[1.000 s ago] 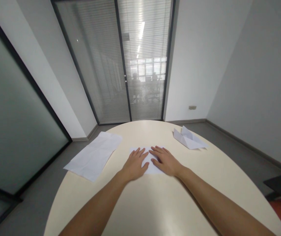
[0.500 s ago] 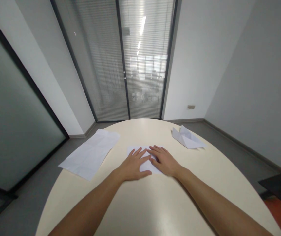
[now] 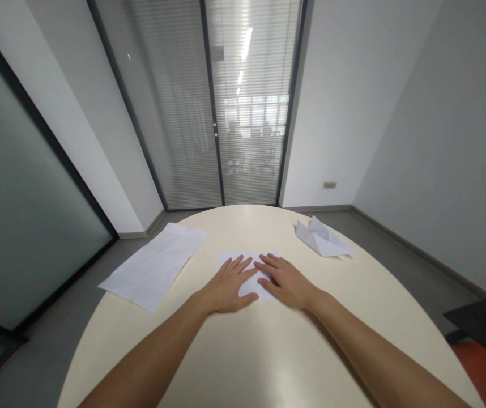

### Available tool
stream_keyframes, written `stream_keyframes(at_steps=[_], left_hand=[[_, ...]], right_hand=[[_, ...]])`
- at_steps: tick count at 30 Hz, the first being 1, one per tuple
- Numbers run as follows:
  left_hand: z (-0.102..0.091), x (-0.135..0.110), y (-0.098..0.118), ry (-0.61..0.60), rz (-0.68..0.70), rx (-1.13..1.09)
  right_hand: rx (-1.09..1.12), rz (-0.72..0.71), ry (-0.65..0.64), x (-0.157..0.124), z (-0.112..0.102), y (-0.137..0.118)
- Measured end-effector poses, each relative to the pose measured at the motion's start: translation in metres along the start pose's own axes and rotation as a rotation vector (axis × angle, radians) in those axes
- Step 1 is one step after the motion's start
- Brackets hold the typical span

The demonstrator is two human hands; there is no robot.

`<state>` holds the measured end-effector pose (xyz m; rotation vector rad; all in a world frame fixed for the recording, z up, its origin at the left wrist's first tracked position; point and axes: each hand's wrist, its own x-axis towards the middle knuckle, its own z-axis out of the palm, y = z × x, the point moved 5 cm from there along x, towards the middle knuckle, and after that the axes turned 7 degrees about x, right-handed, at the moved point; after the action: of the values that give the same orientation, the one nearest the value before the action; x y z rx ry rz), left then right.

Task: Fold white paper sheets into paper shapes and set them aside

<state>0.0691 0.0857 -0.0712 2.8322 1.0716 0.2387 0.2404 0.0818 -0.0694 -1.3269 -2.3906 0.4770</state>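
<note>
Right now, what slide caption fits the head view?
Left hand and right hand press flat on a small folded white paper sheet on a round cream table.

Both hands are lying flat on a small folded paper at the middle of the round table, the left hand and right hand touching at the fingertips. A creased sheet is lying at 10 o'clock, overhanging the edge; a paper boat is sitting at 2 o'clock
</note>
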Motion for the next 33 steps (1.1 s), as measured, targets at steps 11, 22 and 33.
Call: stream_keyframes(at_steps=[11, 22, 33], left_hand=[[0.011, 0.001, -0.019, 0.022, -0.204, 0.104], [-0.012, 0.001, 0.003, 0.245, 0.027, 0.072], [-0.011, 0.003, -0.003, 0.276, -0.036, 0.058]], right_hand=[[0.020, 0.026, -0.213, -0.009, 0.002, -0.004], [0.008, -0.071, 0.019, 0.000, -0.009, -0.012], [0.121, -0.116, 0.062, 0.001, -0.013, -0.013]])
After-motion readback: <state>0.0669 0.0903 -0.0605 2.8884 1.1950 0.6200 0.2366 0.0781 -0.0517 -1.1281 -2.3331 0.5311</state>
